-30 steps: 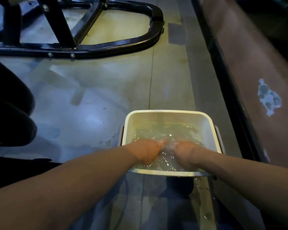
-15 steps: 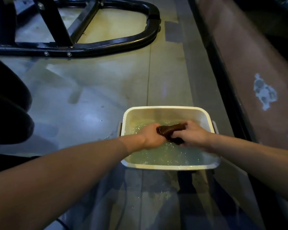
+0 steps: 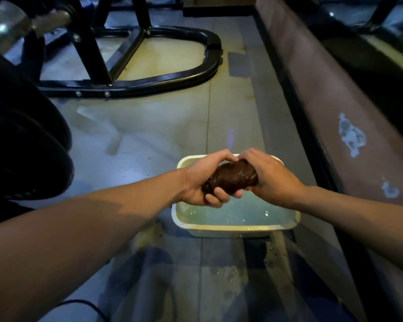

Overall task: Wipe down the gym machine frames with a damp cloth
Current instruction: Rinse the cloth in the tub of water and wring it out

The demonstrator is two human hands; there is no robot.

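We grip the soaked cloth [image 3: 232,176] above the tub [image 3: 233,227], left hand [image 3: 201,180] and right hand [image 3: 269,176] clamped round its ends; soft, dripping, likely slippery, best held endwise.

We see a dim scene with a cool blue cast — the brightest patch is the pale sheen on the floor [image 3: 149,131], where soft light reflects off the wet-looking surface. Small glints sparkle on the water in the tub [image 3: 236,225] and on the wet cloth [image 3: 233,176]. The black machine frame [image 3: 163,80] carries thin highlights along its tube. The left side falls into near-black shadow, and dark shadows spread over the floor below the tub. Straight lines bow outward toward the edges — wide-angle distortion. The upper left corner is smeared and blurred; the centre is fairly sharp.
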